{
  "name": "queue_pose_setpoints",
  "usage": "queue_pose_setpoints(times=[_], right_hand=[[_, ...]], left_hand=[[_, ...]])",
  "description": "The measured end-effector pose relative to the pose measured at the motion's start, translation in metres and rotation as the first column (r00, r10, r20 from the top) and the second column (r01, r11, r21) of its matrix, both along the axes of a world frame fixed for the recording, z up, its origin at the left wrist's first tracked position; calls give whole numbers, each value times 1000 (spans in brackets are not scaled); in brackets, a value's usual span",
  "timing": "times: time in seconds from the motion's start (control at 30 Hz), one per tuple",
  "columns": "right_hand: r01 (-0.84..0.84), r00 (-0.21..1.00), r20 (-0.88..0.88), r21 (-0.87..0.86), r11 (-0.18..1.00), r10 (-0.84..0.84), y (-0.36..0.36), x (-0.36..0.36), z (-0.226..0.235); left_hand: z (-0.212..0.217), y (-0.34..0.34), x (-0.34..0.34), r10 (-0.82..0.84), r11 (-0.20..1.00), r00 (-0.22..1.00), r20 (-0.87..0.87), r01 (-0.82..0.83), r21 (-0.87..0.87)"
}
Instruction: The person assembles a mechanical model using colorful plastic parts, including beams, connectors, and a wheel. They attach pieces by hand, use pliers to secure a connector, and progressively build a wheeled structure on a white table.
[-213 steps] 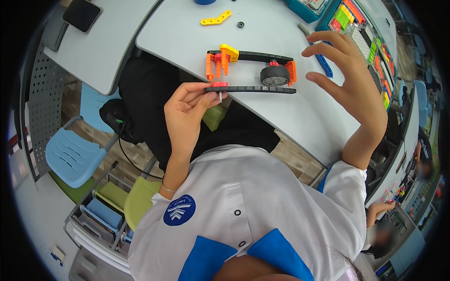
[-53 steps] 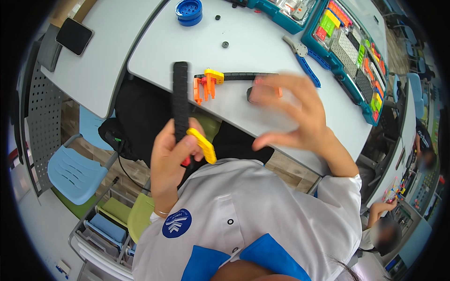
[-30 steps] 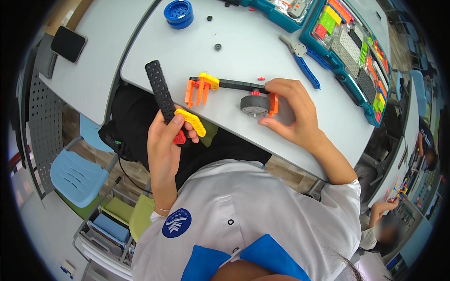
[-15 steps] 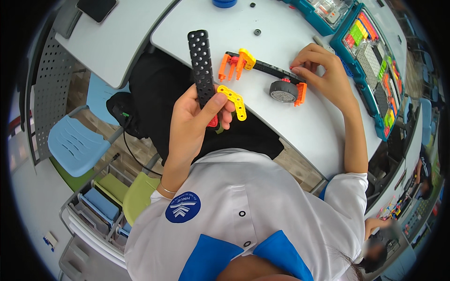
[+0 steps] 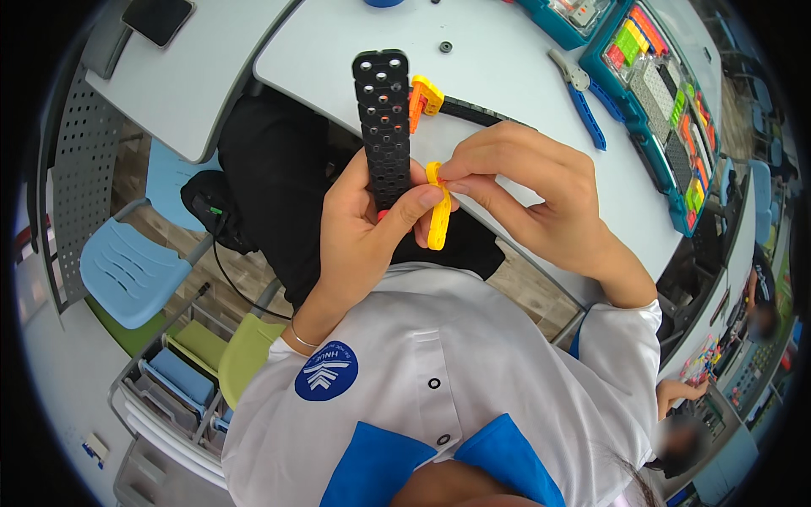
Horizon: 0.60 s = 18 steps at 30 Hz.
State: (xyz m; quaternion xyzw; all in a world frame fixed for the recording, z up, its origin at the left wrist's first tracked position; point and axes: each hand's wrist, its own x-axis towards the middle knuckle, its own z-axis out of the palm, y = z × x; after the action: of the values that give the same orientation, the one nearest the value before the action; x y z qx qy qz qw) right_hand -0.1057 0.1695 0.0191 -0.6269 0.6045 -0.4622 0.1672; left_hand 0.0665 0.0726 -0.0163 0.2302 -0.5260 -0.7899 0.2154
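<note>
My left hand (image 5: 359,224) is closed around a long black perforated plate (image 5: 384,127), which stands upright above the table's near edge. Between its thumb and fingers it also grips a yellow angled beam (image 5: 438,226), seen nearly edge-on. My right hand (image 5: 545,198) pinches at the upper end of the yellow beam. Any small part in that pinch is hidden by the fingertips. A bit of red shows at the plate's lower end, by the left thumb. Behind both hands lies a built piece with a black beam (image 5: 477,111), a yellow connector (image 5: 432,100) and orange parts, partly covered.
Blue-handled pliers (image 5: 585,101) lie on the white table (image 5: 338,63) at the right, beside a teal case (image 5: 598,61) of sorted coloured parts. A small dark ring (image 5: 446,47) lies farther back. On the left table rests a phone (image 5: 158,19); blue chairs (image 5: 135,270) stand below.
My right hand has left the built piece near its wheel and come left to the yellow beam. The yellow beam has turned edge-on; the black plate has turned its broad face toward me.
</note>
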Motion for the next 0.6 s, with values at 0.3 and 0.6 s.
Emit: queue_pose_setpoints(times=[0.3,0.6], right_hand=[[62,997,-35,-20,998,-63,-1,3,-5],[26,998,-61,-25,999,-27,0,5,-3]], left_hand=[[7,-4,-1,8,1000,995,103,-9,10],[6,-4,3,34,999,987,158,-37,21]])
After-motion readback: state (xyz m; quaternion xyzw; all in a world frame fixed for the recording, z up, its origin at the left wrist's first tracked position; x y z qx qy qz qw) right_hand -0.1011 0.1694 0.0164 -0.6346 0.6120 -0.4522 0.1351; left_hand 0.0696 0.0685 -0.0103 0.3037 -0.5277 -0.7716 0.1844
